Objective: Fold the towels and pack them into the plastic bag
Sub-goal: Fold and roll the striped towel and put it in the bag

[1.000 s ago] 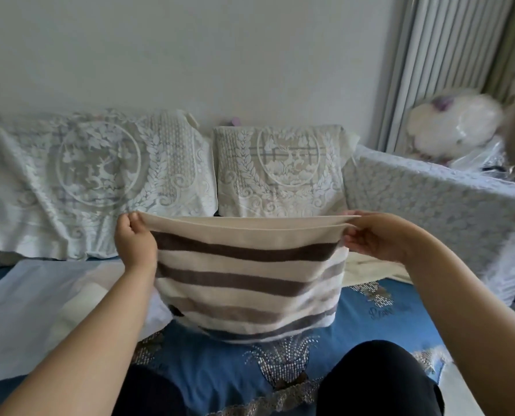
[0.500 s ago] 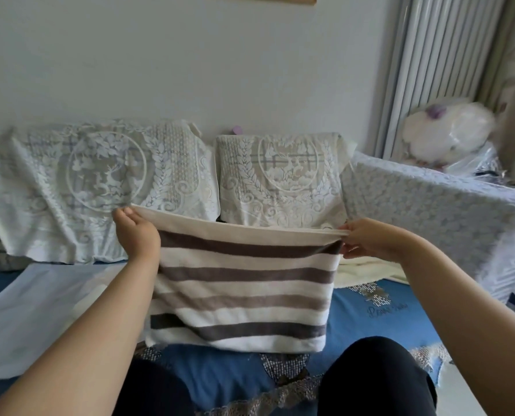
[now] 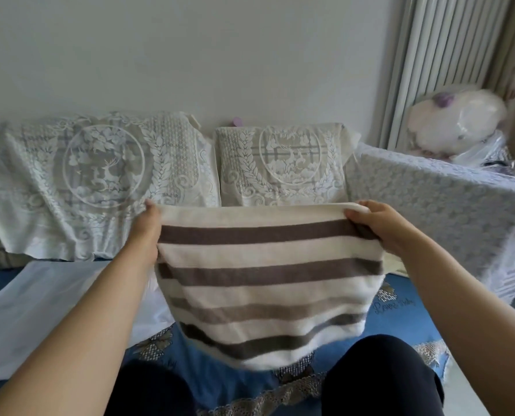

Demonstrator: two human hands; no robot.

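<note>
A cream towel with brown stripes (image 3: 268, 277) hangs doubled in the air over the blue sofa seat, its lower edge swinging toward me. My left hand (image 3: 146, 232) grips its upper left corner and my right hand (image 3: 379, 225) grips its upper right corner, holding the top edge stretched level. A whitish translucent plastic bag (image 3: 40, 310) lies flat on the seat to the left, partly behind my left forearm. A bit of another pale towel (image 3: 396, 264) shows behind my right wrist.
Two lace-covered cushions (image 3: 100, 184) (image 3: 283, 166) lean against the wall behind the blue seat cover (image 3: 400, 319). A lace-draped armrest (image 3: 445, 211) rises on the right, with a wrapped plush toy (image 3: 457, 121) beyond it. My dark-trousered knees (image 3: 379, 376) fill the bottom.
The towel's upper edge has stayed taut between my hands while its lower part has swung out toward me and looks blurred. Both hands have dropped slightly in view.
</note>
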